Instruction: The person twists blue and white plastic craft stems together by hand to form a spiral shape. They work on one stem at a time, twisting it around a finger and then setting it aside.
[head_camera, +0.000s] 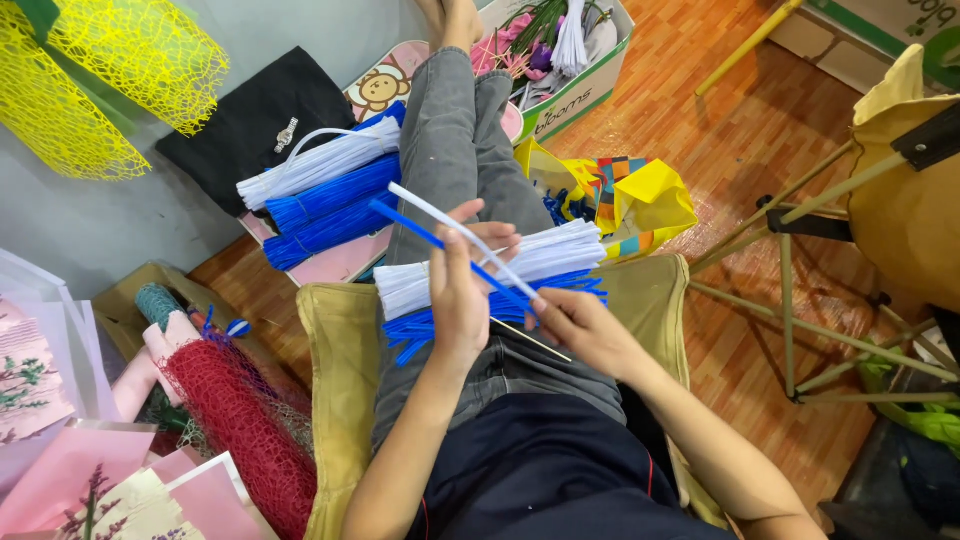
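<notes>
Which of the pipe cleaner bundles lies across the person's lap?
The white-and-blue bundle under the left hand and right hand; the other bundle lies farther off by the shins.

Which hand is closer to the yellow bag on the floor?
The right hand. It sits toward the yellow bag, holding the white stick's end. The left hand is farther, across the lap, gripping both sticks.

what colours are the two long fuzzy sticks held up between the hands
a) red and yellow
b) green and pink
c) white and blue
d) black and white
c: the left hand and right hand hold one white stick and one blue stick, above the white and blue bundles lying across the lap.
</notes>
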